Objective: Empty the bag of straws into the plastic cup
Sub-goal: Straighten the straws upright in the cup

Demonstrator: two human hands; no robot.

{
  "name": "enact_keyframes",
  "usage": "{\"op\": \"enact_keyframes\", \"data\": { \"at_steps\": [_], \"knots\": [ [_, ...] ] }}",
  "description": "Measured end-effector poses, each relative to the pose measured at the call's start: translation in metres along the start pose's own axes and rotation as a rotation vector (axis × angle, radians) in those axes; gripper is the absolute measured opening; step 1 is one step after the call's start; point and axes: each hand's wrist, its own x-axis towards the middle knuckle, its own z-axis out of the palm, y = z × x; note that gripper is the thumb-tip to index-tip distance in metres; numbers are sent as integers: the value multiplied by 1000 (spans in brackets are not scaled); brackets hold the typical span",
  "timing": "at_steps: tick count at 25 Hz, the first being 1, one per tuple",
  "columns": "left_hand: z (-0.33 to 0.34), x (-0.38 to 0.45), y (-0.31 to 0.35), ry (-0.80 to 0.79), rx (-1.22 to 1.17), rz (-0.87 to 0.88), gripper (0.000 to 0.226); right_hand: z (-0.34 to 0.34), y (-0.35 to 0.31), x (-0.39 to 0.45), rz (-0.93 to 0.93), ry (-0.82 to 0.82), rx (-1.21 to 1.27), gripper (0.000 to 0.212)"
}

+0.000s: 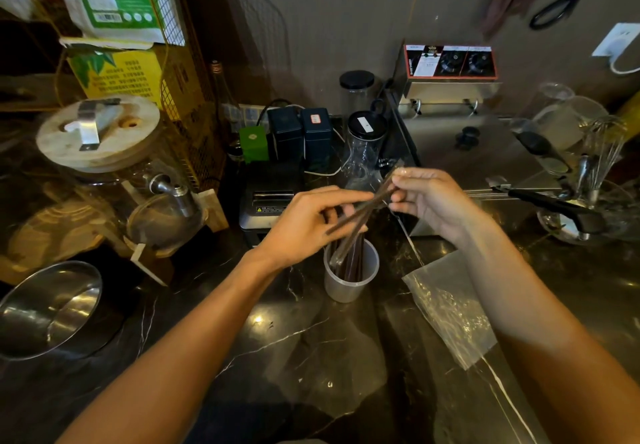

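Note:
A translucent plastic cup (349, 282) stands on the dark marble counter, with several dark brown straws (353, 260) upright inside it. Above the cup, both hands hold a few more wrapped brown straws (367, 206) tilted across each other. My left hand (308, 225) pinches their lower part from the left. My right hand (429, 201) grips their upper ends from the right. The clear plastic bag (450, 308) lies flat on the counter to the right of the cup, partly under my right forearm.
A steel bowl (48, 308) sits at the left edge. A glass drink dispenser (104, 166) with a tap stands behind it. A receipt printer (270, 201), dark tins and jars stand behind the cup. A steel fryer (467, 146) and whisk fill the right.

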Motion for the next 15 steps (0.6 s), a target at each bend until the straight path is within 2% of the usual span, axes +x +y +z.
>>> {"op": "enact_keyframes", "data": {
  "at_steps": [4,6,8,12,15],
  "knots": [
    [4,9,7,66,-82,16,30,7,30,2,164,18,159,17],
    [8,13,8,115,-47,27,21,11,40,-1,213,-15,71,20],
    [9,16,9,156,-55,2,17,15,45,-6,223,-14,-124,25],
    [4,18,7,113,-65,-110,21,13,41,-11,48,131,-453,19],
    [1,19,10,110,-50,-116,21,9,34,-14,-139,114,-513,11]
  ]
}}
